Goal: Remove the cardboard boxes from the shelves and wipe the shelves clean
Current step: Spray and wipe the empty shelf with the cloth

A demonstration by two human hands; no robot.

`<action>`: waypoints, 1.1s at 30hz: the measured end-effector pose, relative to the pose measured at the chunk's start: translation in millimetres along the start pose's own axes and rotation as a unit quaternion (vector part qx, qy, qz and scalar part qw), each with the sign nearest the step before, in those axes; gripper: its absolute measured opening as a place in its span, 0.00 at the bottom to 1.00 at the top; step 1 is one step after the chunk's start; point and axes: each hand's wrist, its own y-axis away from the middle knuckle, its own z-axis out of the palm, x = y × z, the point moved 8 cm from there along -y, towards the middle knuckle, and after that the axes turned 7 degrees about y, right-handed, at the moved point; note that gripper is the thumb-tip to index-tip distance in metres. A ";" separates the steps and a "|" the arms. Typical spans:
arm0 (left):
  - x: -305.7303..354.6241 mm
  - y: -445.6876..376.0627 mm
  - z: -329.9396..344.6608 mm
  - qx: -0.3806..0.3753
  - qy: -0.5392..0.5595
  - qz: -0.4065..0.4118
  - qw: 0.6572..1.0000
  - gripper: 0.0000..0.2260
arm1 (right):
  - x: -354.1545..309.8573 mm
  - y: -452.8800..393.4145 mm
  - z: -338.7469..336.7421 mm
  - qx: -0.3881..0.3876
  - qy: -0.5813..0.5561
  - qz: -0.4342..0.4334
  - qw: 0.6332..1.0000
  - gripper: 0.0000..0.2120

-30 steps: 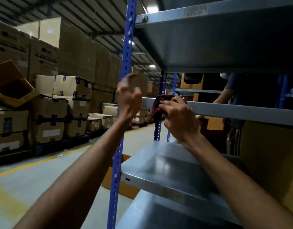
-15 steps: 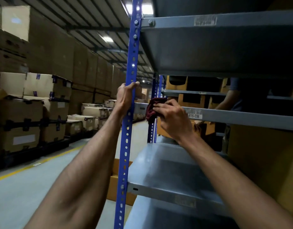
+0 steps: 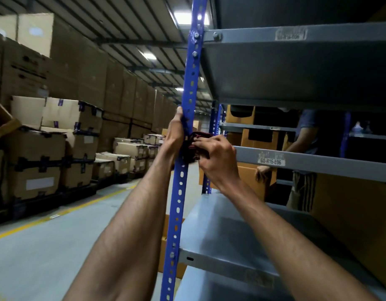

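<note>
Wiping looks underway: the right hand point(image 3: 218, 157) clutches a dark red cloth point(image 3: 193, 148) against the blue post point(image 3: 183, 170), at the front edge of the labelled shelf point(image 3: 307, 164). The left hand point(image 3: 174, 131) wraps round the same post. The shelf below point(image 3: 231, 235) lies bare, so its boxes seem already removed. Brown boxes point(image 3: 257, 137) remain on the rack behind, where another person point(image 3: 305, 140) stands. Stacked cartons point(image 3: 57, 137) line the aisle, well apart.

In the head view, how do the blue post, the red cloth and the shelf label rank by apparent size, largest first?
1. blue post, which runs the full height of the picture.
2. red cloth, held by the right hand.
3. shelf label; close to the cloth in size, so this order is unsure.
</note>
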 end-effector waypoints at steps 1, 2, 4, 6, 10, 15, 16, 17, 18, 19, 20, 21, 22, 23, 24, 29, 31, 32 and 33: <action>0.9 4.6 1.2 -0.023 0.028 -0.013 0.999 0.31 | 1.2 -4.8 2.8 0.020 -0.035 0.043 0.998 0.17; 1.5 9.0 0.8 -0.045 0.060 -0.024 0.997 0.33 | -0.3 -9.2 6.5 0.037 -0.070 0.074 0.994 0.18; 2.4 16.2 -2.0 -0.078 0.138 -0.038 0.987 0.39 | -12.6 -16.0 17.8 0.049 -0.093 0.079 0.991 0.19; 2.9 22.4 -3.3 -0.094 0.199 -0.046 0.974 0.44 | -24.7 -20.1 25.4 0.046 -0.061 0.032 0.997 0.18; 1.8 19.9 -2.3 -0.075 0.161 -0.019 0.984 0.45 | -17.0 -78.7 12.6 0.095 -0.031 0.009 0.995 0.18; 0.1 -0.7 -8.5 -0.039 0.064 -0.023 0.997 0.47 | -10.2 -159.7 3.2 0.103 -0.018 -0.013 0.994 0.15; 6.4 -4.2 -7.8 -0.040 0.053 -0.032 0.997 0.47 | -9.2 -153.1 3.8 0.101 -0.015 -0.017 0.995 0.15; 16.0 -8.0 -5.3 -0.046 0.049 -0.035 0.997 0.48 | -6.4 -140.8 5.3 0.100 -0.018 -0.014 0.995 0.15; 27.5 -12.1 -1.4 -0.054 0.053 -0.035 0.996 0.49 | -3.9 -125.8 7.3 0.101 -0.021 -0.009 0.995 0.15; 41.3 -15.5 4.5 -0.060 0.064 -0.035 0.996 0.50 | -3.3 -110.9 10.2 0.101 -0.015 -0.012 0.995 0.16; 54.6 -17.7 11.4 -0.065 0.075 -0.035 0.994 0.51 | -5.7 -98.6 12.3 0.094 0.001 -0.026 0.995 0.17; 67.7 -21.2 18.0 -0.065 0.076 -0.034 0.994 0.51 | -7.3 -93.0 14.6 0.083 0.013 -0.045 0.995 0.18; 79.0 -21.6 24.5 -0.063 0.070 -0.033 0.995 0.49 | -9.2 -94.7 15.9 0.069 0.018 -0.069 0.995 0.20; 89.0 -24.1 28.7 -0.058 0.061 -0.033 0.996 0.47 | -10.8 -102.5 15.3 0.056 0.021 -0.095 0.994 0.21; 97.5 -26.5 31.6 -0.057 0.068 -0.028 0.996 0.46 | -12.1 -114.5 12.6 0.045 0.027 -0.116 0.992 0.22; 111.0 -40.4 37.1 -0.058 0.153 -0.008 0.986 0.43 | -0.3 -185.8 4.9 0.046 0.054 -0.076 0.995 0.21; 115.3 -39.5 40.5 -0.057 0.173 -0.003 0.983 0.43 | 4.1 -178.4 8.4 0.061 0.020 -0.038 0.997 0.19; 117.9 -39.6 42.0 -0.048 0.166 -0.006 0.985 0.43 | 3.0 -163.6 9.3 0.071 0.007 -0.032 0.997 0.18; 121.3 -41.3 43.0 -0.044 0.150 -0.001 0.988 0.44 | 0.2 -144.5 11.8 0.074 0.004 -0.040 0.996 0.19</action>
